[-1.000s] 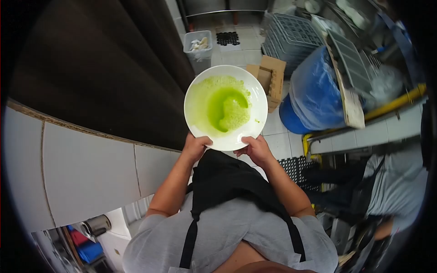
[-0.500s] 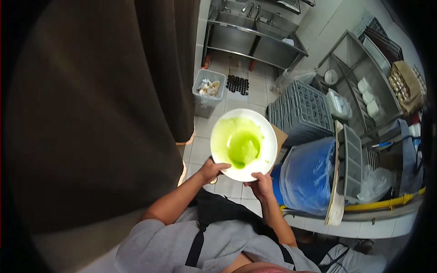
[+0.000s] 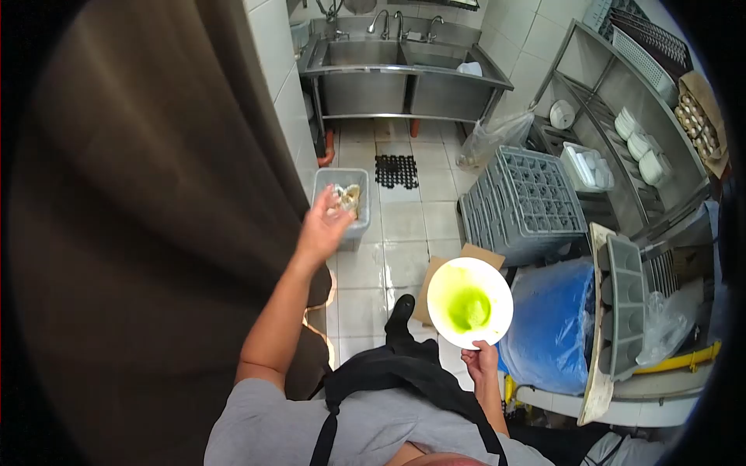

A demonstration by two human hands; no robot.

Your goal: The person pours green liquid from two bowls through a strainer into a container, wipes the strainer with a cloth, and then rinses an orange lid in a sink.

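My right hand (image 3: 482, 359) grips the near rim of a round white plate (image 3: 500, 299), thumb on top and fingers underneath. Bright green sauce (image 3: 471, 309) coats the plate's hollow centre and part of its rim. My left hand (image 3: 320, 231) is off the plate, reaching forward with its fingers apart and nothing in them. It overlaps the near side of a grey plastic bin (image 3: 362, 180) in this view. Crumpled pale waste (image 3: 350, 199) lies inside the bin, partly hidden behind the fingers.
Ahead stands a steel double sink (image 3: 364, 92). A black floor mat (image 3: 396, 171) lies before it. On the right are grey dish racks (image 3: 536, 194), a blue plastic-covered drum (image 3: 544, 318) and steel shelves (image 3: 594, 101). A brown curtain (image 3: 155, 233) hangs on the left.
My left hand has let go of the plate and moved forward to the bin. My right hand has carried the plate to the right. The sink and bin look nearer.
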